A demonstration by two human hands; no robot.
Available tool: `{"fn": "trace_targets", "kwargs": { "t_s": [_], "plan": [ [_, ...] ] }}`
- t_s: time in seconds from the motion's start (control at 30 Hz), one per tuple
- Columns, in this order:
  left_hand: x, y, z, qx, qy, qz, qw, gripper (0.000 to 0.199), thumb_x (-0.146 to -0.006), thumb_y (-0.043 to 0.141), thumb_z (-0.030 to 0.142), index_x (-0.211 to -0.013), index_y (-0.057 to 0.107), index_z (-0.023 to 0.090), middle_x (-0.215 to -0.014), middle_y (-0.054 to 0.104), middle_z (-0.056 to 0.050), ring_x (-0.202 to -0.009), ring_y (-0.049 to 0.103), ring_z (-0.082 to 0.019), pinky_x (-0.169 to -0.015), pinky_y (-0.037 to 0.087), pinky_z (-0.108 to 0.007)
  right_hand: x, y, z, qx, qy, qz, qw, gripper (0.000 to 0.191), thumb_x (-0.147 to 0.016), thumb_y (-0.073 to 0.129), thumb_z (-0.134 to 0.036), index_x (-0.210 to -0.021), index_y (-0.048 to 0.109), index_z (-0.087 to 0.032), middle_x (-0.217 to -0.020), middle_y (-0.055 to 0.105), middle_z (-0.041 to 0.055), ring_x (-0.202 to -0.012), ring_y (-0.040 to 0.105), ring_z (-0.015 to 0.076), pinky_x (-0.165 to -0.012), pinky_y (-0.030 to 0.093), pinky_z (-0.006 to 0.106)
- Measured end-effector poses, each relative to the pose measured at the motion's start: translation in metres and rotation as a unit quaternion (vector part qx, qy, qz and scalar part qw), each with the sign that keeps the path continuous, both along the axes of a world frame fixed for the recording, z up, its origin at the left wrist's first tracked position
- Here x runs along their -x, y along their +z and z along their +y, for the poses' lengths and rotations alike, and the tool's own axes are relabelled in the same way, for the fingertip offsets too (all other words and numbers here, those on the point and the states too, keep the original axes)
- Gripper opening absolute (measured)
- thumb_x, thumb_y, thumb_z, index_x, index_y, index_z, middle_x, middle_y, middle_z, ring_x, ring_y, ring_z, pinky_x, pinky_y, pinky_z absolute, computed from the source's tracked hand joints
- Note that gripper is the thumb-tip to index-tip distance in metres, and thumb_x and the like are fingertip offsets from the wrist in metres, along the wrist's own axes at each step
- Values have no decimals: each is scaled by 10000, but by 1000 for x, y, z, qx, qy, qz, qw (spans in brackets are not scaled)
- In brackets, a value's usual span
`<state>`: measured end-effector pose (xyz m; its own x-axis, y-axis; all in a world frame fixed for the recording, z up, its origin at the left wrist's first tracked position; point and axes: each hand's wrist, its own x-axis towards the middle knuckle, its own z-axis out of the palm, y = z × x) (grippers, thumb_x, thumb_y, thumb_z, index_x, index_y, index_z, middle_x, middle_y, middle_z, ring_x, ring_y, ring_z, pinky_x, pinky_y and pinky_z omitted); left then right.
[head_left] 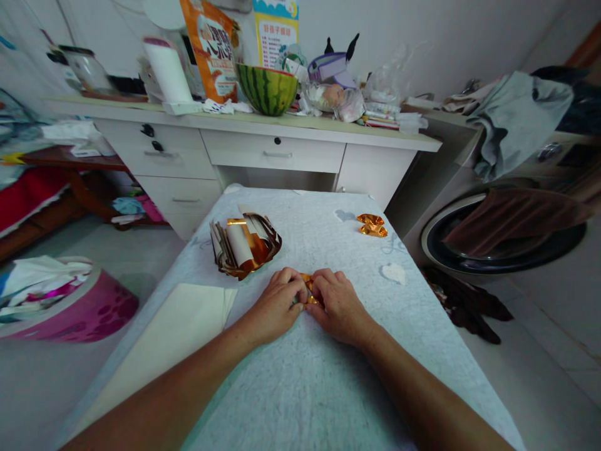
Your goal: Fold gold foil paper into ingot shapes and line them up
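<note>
Near the middle of the pale cloth-covered table point(300, 382), my left hand point(283, 299) and my right hand point(339, 302) pinch a small piece of orange-gold foil point(310, 289) between them. Fingers of both hands are curled over the foil and hide part of it. Beyond my left hand lies a stack of curled foil sheets point(244, 243) with pale backs and shiny copper faces. Crumpled orange foil pieces point(372, 225) rest at the table's far right. Left of my left forearm lies a cream paper sheet point(173, 326).
Behind the table stands a white cabinet point(277, 153), with a watermelon half point(267, 89), an orange snack bag point(213, 53) and plastic bags on top. A pink bin point(89, 307) holds waste at the left. A washing machine point(451, 169) with cloths stands at the right.
</note>
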<state>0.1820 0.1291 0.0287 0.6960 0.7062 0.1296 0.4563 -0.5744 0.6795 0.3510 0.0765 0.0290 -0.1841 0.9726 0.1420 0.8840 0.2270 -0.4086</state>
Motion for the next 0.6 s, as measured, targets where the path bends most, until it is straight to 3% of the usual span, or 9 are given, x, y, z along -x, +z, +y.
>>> {"fn": "trace_targets", "kwargs": {
  "t_s": [0.1, 0.33, 0.6],
  "plan": [
    [0, -2, 0, 0, 1, -1, 1000, 202, -709, 492, 22, -774, 529, 210, -1012, 491, -27, -1032, 463, -195, -928, 407, -360, -1, 1, 0, -4, 3, 6, 1000, 152, -778, 606, -187, -894, 509, -193, -998, 550, 52, -859, 440, 191, -795, 346, 333],
    [-1, -3, 1, 0, 3, -1, 1000, 217, -695, 485, 11, -774, 530, 208, -1020, 492, -26, -1041, 460, -192, -937, 400, -356, -6, 4, -2, 3, 31, 40, 999, 403, -744, 542, -102, -1134, 466, -175, -1096, 548, 77, -934, 447, 209, -848, 352, 347],
    [0, -2, 0, 8, 1, -1, 1000, 214, -700, 489, 11, -779, 532, 205, -1012, 488, -25, -1032, 462, -188, -925, 404, -348, -10, 5, -3, 29, 31, 45, 998, 461, -706, 460, -35, -1148, 433, -158, -1083, 544, 89, -910, 447, 203, -834, 370, 346]
  ]
}}
